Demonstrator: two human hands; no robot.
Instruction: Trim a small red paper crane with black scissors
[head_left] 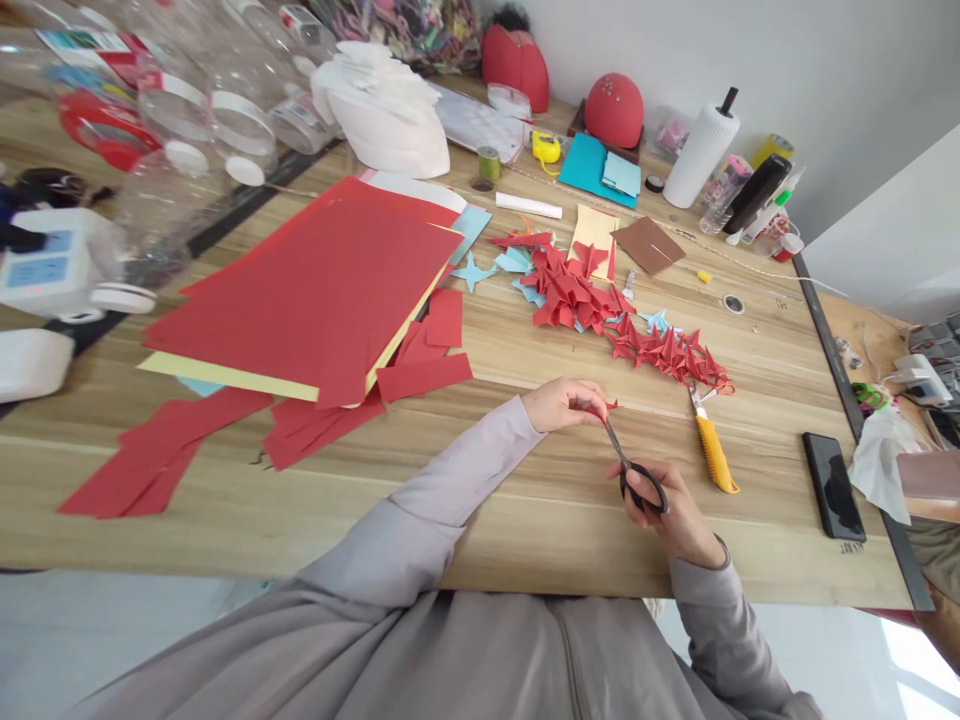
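1. The wooden table [525, 520] runs off the frame at 9 o'clock.
2. A stack of red paper [315, 290] lies at 10 o'clock of the hands (sheets beneath mostly hidden).
3. The right hand [675, 510] has fingers curled through the loops of black scissors [634, 475]; how far the blades gape is hard to tell.
4. The left hand [566, 402] pinches a small red paper piece [609, 406] at the blade tips, mostly hidden by the fingers.

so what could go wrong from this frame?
The scissors in the right hand close on a tiny red paper piece pinched by the left hand; fingertips sit near the blades, so a nick seems possible. The yellow utility knife lies just beside the right hand and might get bumped.
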